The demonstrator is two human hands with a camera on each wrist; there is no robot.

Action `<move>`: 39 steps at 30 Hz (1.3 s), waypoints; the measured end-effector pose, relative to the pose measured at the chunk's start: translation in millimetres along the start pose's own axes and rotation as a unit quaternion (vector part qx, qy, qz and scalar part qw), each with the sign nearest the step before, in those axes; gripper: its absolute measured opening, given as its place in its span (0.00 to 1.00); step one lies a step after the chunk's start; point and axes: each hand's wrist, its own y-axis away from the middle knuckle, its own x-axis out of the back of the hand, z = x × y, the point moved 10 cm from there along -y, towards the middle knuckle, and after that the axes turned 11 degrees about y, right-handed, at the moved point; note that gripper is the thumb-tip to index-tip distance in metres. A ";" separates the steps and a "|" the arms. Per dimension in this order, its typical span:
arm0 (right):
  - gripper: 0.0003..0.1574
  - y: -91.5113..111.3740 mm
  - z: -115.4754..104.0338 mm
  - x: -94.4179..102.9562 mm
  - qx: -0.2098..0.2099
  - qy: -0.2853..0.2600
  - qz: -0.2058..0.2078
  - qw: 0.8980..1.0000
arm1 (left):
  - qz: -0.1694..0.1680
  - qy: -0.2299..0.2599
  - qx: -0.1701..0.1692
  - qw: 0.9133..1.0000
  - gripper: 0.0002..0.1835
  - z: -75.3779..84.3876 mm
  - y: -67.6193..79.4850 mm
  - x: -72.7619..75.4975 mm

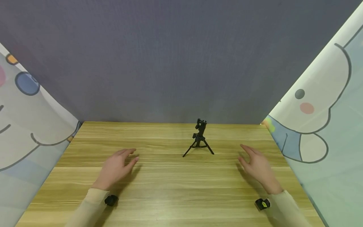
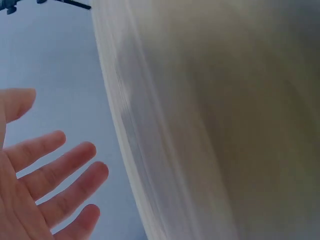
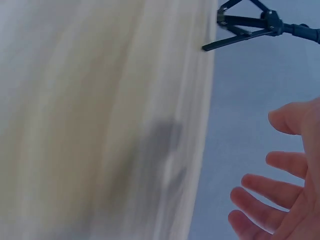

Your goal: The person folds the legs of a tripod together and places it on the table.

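Note:
A small black tripod (image 1: pixel 200 135) stands upright on the wooden table, its legs spread, toward the back and a little right of the middle. To its left is my left hand (image 1: pixel 114 168), held over the table with nothing in it; the left wrist view shows its fingers (image 2: pixel 65 175) apart and loosely extended. My right hand (image 1: pixel 258 167) is on the other side of the tripod, also holding nothing, and its fingers (image 3: pixel 272 190) are relaxed and spread. Both hands are apart from the tripod, whose legs (image 3: pixel 240 37) show at the top of the right wrist view.
The wood-grain table (image 1: pixel 170 189) ends at a grey upright panel (image 1: pixel 170 63) behind it. Cloths with cartoon prints hang at the left (image 1: pixel 34 119) and right (image 1: pixel 320 94) sides. Each wrist carries a small black device, the left one (image 1: pixel 111 200) beside the sleeve.

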 end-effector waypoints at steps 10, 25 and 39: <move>0.30 -26.8 -27.7 0.6 0.010 -0.067 0.032 0.997 | -0.021 0.117 0.018 0.993 0.18 28.5 -32.6 -35.1; 0.29 -71.8 -69.8 -0.3 0.003 -0.166 0.021 0.986 | -0.053 0.262 0.010 0.964 0.14 80.8 -76.9 -91.4; 0.30 -103.5 -108.4 11.6 0.011 -0.253 0.040 0.967 | -0.064 0.315 0.026 0.947 0.14 113.7 -101.6 -134.4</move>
